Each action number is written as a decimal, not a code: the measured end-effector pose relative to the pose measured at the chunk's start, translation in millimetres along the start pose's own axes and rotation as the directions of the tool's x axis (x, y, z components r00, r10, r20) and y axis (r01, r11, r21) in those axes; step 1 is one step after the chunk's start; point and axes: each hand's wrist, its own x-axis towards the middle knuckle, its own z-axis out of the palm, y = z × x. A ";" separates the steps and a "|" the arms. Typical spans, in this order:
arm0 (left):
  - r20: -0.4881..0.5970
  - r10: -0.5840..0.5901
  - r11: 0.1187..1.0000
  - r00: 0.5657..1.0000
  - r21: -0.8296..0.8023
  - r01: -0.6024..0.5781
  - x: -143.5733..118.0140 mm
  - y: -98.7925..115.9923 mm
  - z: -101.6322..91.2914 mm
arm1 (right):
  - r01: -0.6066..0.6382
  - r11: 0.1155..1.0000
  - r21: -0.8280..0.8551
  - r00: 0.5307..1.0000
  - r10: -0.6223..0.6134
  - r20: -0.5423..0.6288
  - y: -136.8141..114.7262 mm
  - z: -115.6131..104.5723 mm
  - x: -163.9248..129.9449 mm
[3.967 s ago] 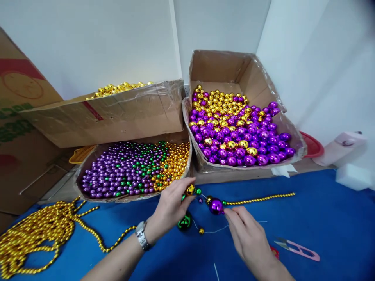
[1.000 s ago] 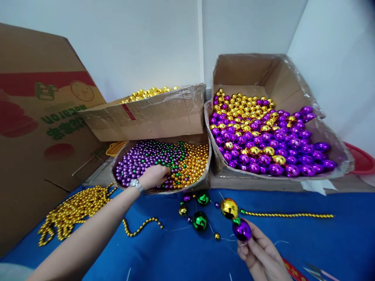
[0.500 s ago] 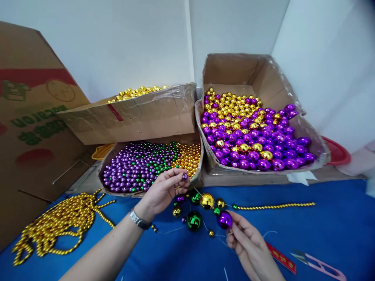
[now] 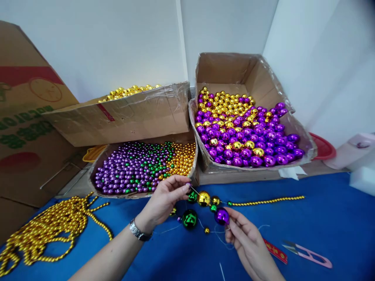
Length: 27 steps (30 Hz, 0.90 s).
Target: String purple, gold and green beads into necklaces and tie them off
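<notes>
Since a second ago the left hand (image 4: 162,201) has come out of the low box (image 4: 143,193) of small beads and back over the blue table (image 4: 322,222), and the bead string (image 4: 209,203) has been drawn up between both hands. Left fingers (image 4: 183,181) are pinched shut on a small purple bead (image 4: 188,184) at the thread's tip, just beside the string's green ball. The right hand (image 4: 249,242) sits lower, its fingers closed around the big purple ball (image 4: 222,216) at the string's near end. A gold ball (image 4: 203,198) hangs between the two hands, and a thin gold chain (image 4: 266,201) trails right from it. A loose green ball (image 4: 190,218) rests on the table below. Pink snips (image 4: 309,255) lie to the right, a heap of gold chain (image 4: 43,230) far left, and a tall box (image 4: 249,128) of larger balls stands behind.
</notes>
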 end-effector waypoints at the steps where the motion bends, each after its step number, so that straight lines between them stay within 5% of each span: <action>1: -0.012 0.024 0.999 1.000 0.039 -0.023 -0.1 0.0 0.2 | 0.006 1.000 -0.025 1.000 -0.006 -0.008 0.5 -0.8 0.1; 12: 0.059 0.085 0.938 0.995 0.333 -0.099 -4.9 8.1 13.9 | 0.083 0.950 -0.300 0.994 -0.102 -0.045 1.0 -2.7 0.3; 18: 0.019 0.083 0.949 0.996 0.302 -0.085 -1.4 -14.6 28.8 | 0.124 0.903 -0.411 0.983 -0.170 -0.075 12.1 -4.8 5.9; 23: 0.082 0.268 0.819 0.960 0.505 -0.272 2.5 -24.3 39.1 | 0.139 0.797 -0.588 0.979 -0.201 -0.041 5.6 -27.0 7.3; 27: 0.207 0.409 0.706 0.889 0.545 -0.452 1.2 -1.3 50.7 | 0.219 0.660 -0.718 0.957 -0.287 0.028 -31.6 -26.8 6.6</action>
